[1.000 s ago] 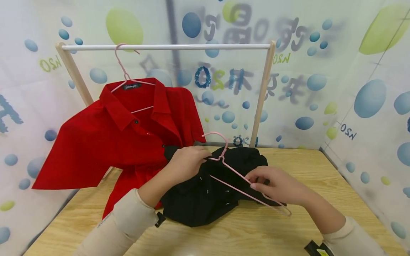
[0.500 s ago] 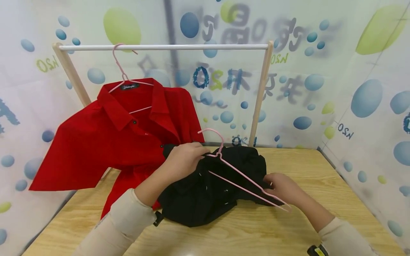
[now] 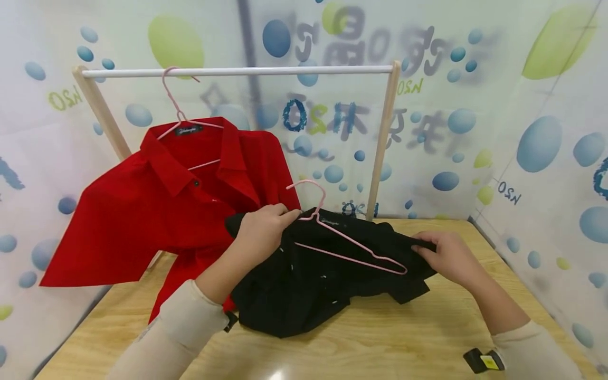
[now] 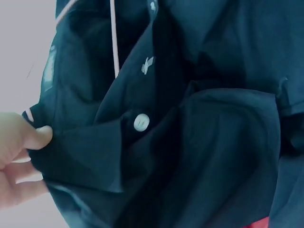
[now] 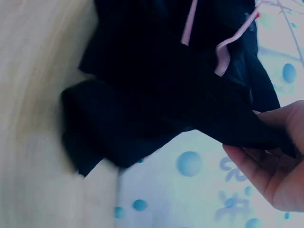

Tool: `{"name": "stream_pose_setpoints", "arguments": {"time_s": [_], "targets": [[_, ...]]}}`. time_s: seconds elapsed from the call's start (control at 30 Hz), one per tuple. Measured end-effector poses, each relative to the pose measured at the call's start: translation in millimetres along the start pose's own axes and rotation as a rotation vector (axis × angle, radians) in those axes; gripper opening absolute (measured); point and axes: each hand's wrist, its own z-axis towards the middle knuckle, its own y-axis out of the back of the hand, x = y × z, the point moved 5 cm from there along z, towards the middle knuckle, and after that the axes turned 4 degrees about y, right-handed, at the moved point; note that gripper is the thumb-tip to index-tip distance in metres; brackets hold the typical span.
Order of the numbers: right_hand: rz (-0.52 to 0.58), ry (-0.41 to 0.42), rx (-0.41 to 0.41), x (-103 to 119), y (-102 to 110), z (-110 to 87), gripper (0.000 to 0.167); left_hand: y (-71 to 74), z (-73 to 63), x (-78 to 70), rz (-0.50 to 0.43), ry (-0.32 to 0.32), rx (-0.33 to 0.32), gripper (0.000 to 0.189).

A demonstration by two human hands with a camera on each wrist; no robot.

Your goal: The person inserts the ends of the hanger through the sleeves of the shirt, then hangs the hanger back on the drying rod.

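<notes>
A black shirt with white buttons lies partly lifted over the table, a pink hanger in its neck opening. My left hand pinches the shirt's collar beside the hanger's neck; in the left wrist view the thumb presses on the dark cloth. At the other shoulder, my right hand pinches the black fabric between thumb and fingers and holds it up. The hanger's right end shows in front of the cloth in the head view. In the right wrist view, the sleeve hangs below the pinched edge.
A red shirt hangs on another pink hanger from the white rail of a wooden-legged rack, left of the black shirt. Patterned curtains enclose the back and sides of the wooden table.
My right hand has let go of the hanger's arm, taken the black shirt's shoulder and raised it outward to the right. The left hand keeps its grip, shifting slightly left and up.
</notes>
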Motion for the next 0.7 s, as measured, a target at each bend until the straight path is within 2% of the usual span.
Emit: {"name": "stream_pose_setpoints", "arguments": {"time_s": [0.17, 0.23, 0.4, 0.5, 0.57, 0.7], "targets": [[-0.067, 0.045, -0.029, 19.3, 12.2, -1.8, 0.015, -4.3, 1.8, -2.6, 0.123, -0.014, -0.017, 0.041], [-0.097, 0.074, -0.045, 27.2, 15.0, -3.5, 0.016, -4.7, 2.1, -3.6, 0.164, -0.029, -0.046, 0.043], [-0.238, 0.168, -0.106, 46.2, 17.0, -7.1, 0.019, -1.2, 3.7, -9.0, 0.282, -0.076, -0.224, 0.032], [-0.338, 0.219, -0.151, 55.0, 15.5, -7.8, 0.022, 3.3, 6.0, -12.5, 0.321, -0.070, -0.304, 0.027], [-0.376, 0.262, -0.170, 59.6, 13.0, -7.6, 0.026, 6.1, 8.5, -13.2, 0.322, -0.040, -0.305, 0.028], [-0.395, 0.335, -0.162, 70.4, 6.0, -7.9, 0.029, 9.0, 12.5, -11.1, 0.269, 0.048, -0.230, 0.032]]}}
